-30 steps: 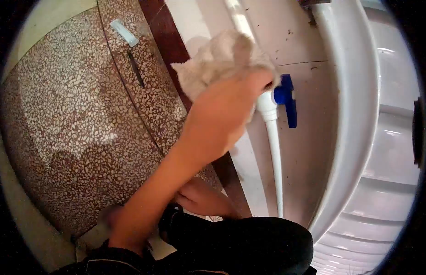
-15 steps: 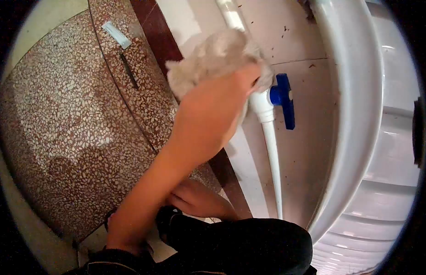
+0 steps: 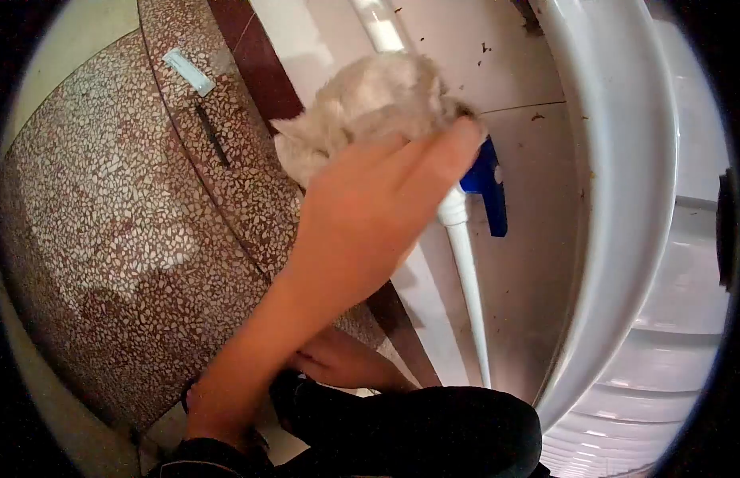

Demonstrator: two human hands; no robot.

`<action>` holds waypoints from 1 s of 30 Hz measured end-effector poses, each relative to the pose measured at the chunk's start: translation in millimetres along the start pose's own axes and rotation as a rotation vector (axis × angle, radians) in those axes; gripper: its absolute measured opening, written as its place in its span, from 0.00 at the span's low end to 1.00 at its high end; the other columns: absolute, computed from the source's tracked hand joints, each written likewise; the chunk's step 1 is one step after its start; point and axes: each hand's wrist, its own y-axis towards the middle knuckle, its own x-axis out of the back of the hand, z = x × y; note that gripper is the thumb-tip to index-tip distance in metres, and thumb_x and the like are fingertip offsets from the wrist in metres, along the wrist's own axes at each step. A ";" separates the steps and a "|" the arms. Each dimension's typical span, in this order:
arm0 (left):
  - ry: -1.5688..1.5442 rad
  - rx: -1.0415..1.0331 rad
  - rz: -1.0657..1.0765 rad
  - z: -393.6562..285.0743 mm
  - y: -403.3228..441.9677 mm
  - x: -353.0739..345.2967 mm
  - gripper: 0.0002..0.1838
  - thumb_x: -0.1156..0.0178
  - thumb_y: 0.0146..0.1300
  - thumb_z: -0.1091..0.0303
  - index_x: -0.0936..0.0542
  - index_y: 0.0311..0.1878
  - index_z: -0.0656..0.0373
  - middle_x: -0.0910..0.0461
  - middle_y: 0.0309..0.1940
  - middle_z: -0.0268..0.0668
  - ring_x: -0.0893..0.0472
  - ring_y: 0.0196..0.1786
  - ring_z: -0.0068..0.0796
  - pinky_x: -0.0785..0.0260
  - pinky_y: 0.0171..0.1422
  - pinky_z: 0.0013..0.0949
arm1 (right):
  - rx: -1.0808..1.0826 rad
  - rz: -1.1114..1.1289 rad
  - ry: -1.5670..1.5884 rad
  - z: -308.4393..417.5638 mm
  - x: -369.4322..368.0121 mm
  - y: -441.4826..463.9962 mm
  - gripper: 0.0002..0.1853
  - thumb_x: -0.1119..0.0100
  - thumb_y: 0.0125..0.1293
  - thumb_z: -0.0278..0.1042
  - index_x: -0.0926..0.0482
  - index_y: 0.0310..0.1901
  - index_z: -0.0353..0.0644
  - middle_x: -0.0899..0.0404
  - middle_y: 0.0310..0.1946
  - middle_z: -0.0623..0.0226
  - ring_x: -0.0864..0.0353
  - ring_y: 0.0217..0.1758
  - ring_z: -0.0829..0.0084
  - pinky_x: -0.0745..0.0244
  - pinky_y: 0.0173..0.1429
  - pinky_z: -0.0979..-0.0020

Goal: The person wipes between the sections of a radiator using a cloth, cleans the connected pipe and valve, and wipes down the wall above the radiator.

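Note:
My left hand (image 3: 378,191) reaches across from the lower left, its fingers closed on a bunched beige cloth (image 3: 370,99). The cloth lies over a white pipe (image 3: 468,279) beside a valve with a blue handle (image 3: 492,195). My fingertips are at the upper end of the handle and cover part of it. Below my left forearm, what appears to be my right hand (image 3: 334,358) is low by the dark-trousered knee. Its fingers are mostly hidden, so its grip is unclear.
A speckled stone floor (image 3: 107,215) spreads at the left, with a pale flat strip (image 3: 189,72) and a thin dark bar (image 3: 212,134) on it. Along the right runs a large white ribbed fixture (image 3: 625,199). Small dark debris dots the pale surface behind the pipe.
My left hand has shifted over the valve and now hides the top of the blue handle, which showed before. The floor and pipe have slid slightly left in view.

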 end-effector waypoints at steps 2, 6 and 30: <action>0.075 -0.044 0.060 -1.8 11.6 -0.9 0.19 0.44 0.63 0.75 0.28 0.58 0.59 0.21 0.33 0.39 0.19 0.33 0.43 0.28 0.36 0.42 | -0.030 0.046 -0.009 2.6 -3.2 6.1 0.17 0.52 0.72 0.39 0.27 0.54 0.36 0.25 0.53 0.44 0.26 0.57 0.43 0.30 0.60 0.48; -0.031 0.141 0.038 -7.0 17.9 4.6 0.15 0.45 0.65 0.72 0.28 0.55 0.58 0.21 0.30 0.40 0.19 0.33 0.46 0.29 0.36 0.45 | 0.028 0.056 -0.081 10.4 -2.2 14.0 0.16 0.52 0.72 0.38 0.27 0.53 0.36 0.25 0.53 0.45 0.28 0.59 0.44 0.31 0.60 0.48; -0.864 0.760 0.212 8.1 -105.2 38.6 0.10 0.57 0.69 0.68 0.29 0.34 0.62 0.25 0.39 0.38 0.28 0.42 0.26 0.36 0.49 0.27 | -0.081 -0.779 0.883 5.0 29.8 -11.5 0.35 0.42 0.69 0.51 0.39 0.67 0.34 0.29 0.60 0.58 0.28 0.63 0.65 0.31 0.66 0.62</action>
